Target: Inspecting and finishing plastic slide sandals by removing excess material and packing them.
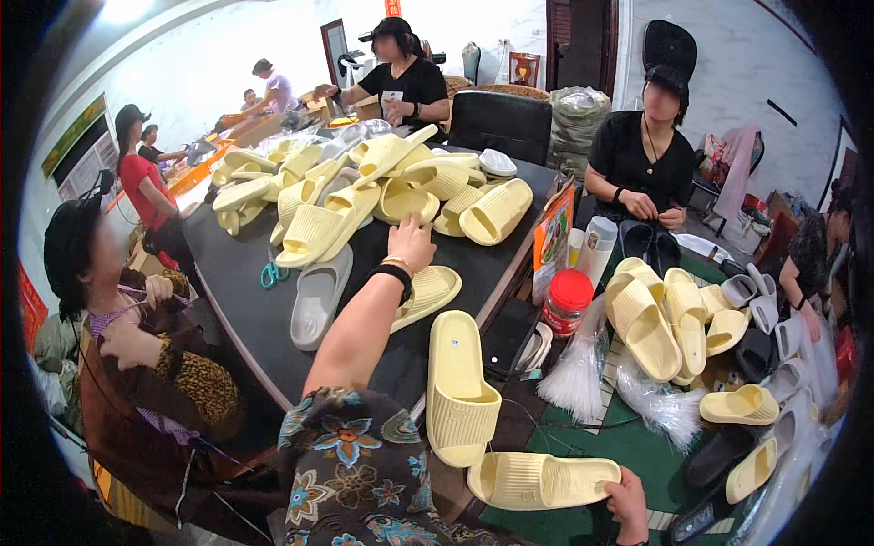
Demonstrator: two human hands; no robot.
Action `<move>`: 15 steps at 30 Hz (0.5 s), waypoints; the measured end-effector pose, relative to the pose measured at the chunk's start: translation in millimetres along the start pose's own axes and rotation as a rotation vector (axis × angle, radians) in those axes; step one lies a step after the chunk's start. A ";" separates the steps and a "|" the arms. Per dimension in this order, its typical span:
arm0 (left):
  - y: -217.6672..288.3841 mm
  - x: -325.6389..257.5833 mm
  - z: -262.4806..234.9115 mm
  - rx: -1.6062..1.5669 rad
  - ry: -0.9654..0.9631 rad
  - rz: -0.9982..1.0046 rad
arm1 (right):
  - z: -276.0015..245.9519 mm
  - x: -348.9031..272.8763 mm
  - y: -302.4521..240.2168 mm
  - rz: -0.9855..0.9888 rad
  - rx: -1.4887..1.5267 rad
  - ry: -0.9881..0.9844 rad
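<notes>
Slippers (314,218) heaped on the dark table (241,282) suggest much remains. There, the left hand's (411,244) fingers bend at one slipper's edge; I cannot tell any grip. Rightward, a single yellow slipper (514,480) has its heel pinched by the right hand's (628,503) fingers, forearm cut off. Whether the far-right footwear (739,403) is finished stays unclear.

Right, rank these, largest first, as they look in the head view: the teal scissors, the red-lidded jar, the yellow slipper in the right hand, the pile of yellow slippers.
1. Pile of yellow slippers
2. Yellow slipper in the right hand
3. Red-lidded jar
4. Teal scissors, by their visible part
</notes>
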State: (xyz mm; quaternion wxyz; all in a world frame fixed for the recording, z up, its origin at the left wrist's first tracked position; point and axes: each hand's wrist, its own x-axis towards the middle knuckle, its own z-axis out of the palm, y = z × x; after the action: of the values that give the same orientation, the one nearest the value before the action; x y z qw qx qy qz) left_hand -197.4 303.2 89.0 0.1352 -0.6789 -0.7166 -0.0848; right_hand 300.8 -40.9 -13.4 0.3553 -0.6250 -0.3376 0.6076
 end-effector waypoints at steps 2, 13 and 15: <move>-2.5 -11.2 -14.5 -0.021 0.093 0.019 | 1.5 -2.4 -0.8 -0.012 0.011 -0.002; -58.0 -122.8 -79.3 -0.310 0.367 0.363 | 0.0 -0.6 1.8 -0.033 0.009 0.003; -62.2 -144.3 -73.1 -0.307 0.356 0.409 | -0.1 -0.3 2.3 -0.036 0.025 -0.004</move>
State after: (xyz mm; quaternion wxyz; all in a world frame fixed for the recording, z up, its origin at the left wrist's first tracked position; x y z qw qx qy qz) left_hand -247.6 139.8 117.7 0.1690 -0.7959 -0.5091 -0.2806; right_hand 300.8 -42.3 -15.2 0.3732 -0.6132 -0.3421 0.6064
